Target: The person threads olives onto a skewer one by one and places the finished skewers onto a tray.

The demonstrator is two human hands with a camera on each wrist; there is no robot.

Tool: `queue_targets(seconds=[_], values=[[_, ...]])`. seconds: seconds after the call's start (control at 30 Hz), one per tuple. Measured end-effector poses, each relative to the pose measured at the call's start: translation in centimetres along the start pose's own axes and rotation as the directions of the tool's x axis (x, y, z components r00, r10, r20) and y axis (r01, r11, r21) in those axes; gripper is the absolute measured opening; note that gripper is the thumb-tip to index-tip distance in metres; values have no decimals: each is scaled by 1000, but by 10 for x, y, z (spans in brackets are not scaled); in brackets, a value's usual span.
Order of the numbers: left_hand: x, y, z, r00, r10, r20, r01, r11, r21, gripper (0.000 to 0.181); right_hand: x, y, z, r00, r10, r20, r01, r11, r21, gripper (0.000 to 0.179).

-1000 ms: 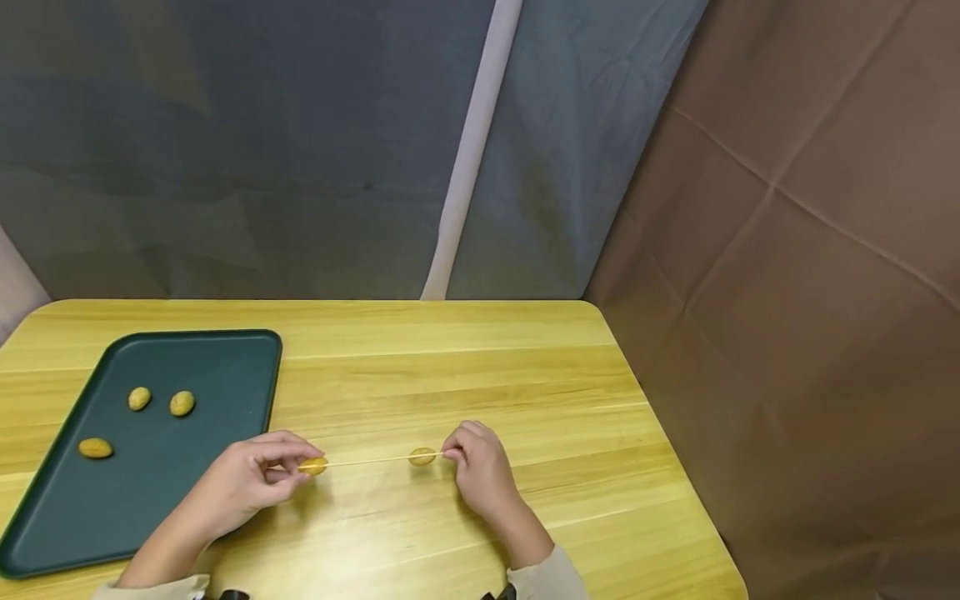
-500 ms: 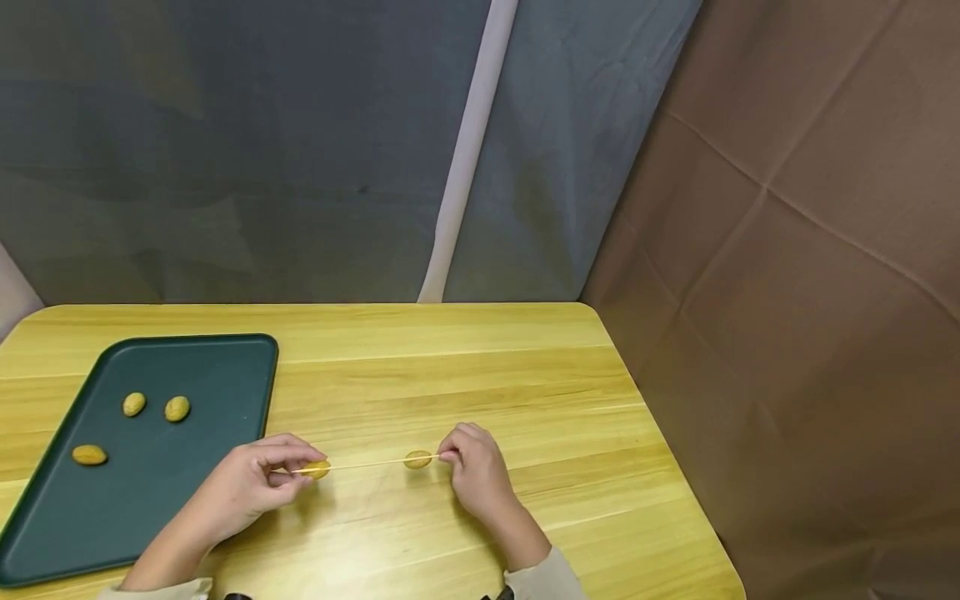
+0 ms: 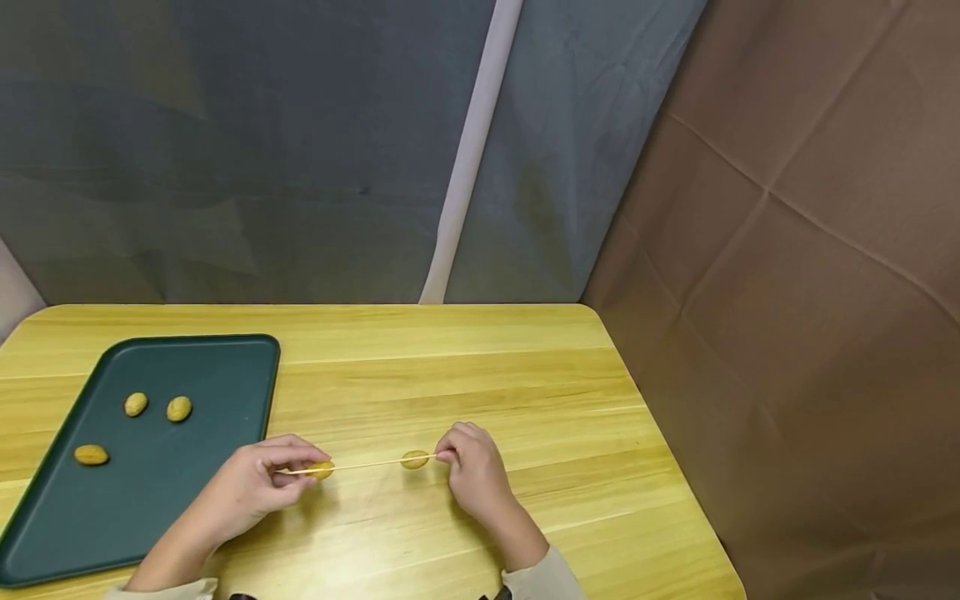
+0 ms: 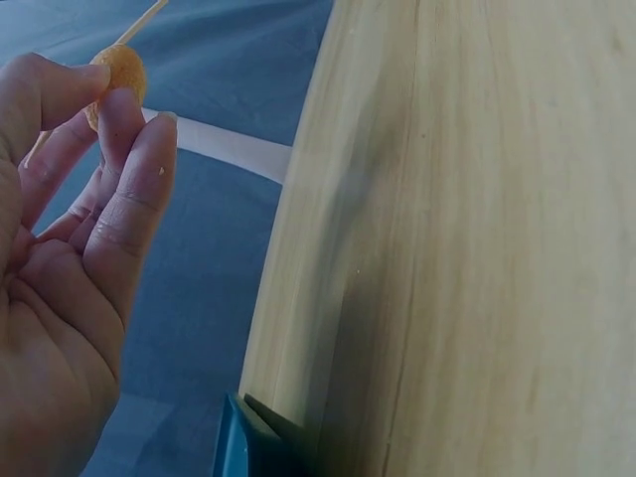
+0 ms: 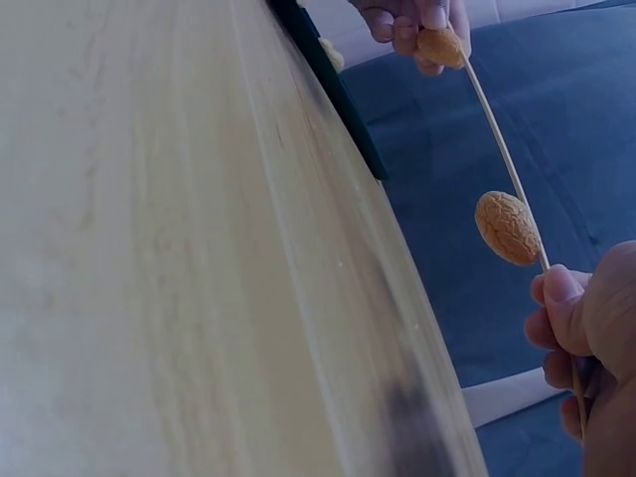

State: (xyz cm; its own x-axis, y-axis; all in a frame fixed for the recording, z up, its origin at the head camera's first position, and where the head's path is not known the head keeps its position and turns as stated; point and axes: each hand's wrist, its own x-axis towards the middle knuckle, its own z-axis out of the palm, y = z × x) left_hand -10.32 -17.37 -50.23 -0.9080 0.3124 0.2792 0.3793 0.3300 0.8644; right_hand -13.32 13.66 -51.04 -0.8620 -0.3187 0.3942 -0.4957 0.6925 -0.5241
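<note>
My left hand (image 3: 262,475) pinches a small oval, yellow-brown, wrinkled date-like piece (image 4: 123,75) between thumb and fingertips. A thin wooden skewer (image 3: 369,464) runs through or along this piece, and its far end sticks out past it on the left. A second wrinkled oval piece (image 5: 508,228) is on the same skewer, close to my right hand (image 3: 475,467). The right thumb and fingers grip the skewer's other end; its tail lies along the palm in the right wrist view. Both hands hold the skewer above the table, nearly level.
At the left of the wooden table (image 3: 570,400) lies a dark green tray (image 3: 202,475). On it are three similar oval pieces, at the left front (image 3: 92,455), back left (image 3: 136,405) and back right (image 3: 179,409). Curtains hang behind and to the right.
More of the skewer's end now shows left of the pinched piece, which sits slightly nearer the second piece. The right hand and skewer have shifted a little left.
</note>
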Motion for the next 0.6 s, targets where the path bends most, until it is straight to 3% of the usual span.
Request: queue_targets(seconds=[0.6], values=[[3, 4, 5, 1000, 19, -4, -19, 1000, -22, 27, 3, -5, 0, 1000, -22, -9, 22, 1000, -10, 10]])
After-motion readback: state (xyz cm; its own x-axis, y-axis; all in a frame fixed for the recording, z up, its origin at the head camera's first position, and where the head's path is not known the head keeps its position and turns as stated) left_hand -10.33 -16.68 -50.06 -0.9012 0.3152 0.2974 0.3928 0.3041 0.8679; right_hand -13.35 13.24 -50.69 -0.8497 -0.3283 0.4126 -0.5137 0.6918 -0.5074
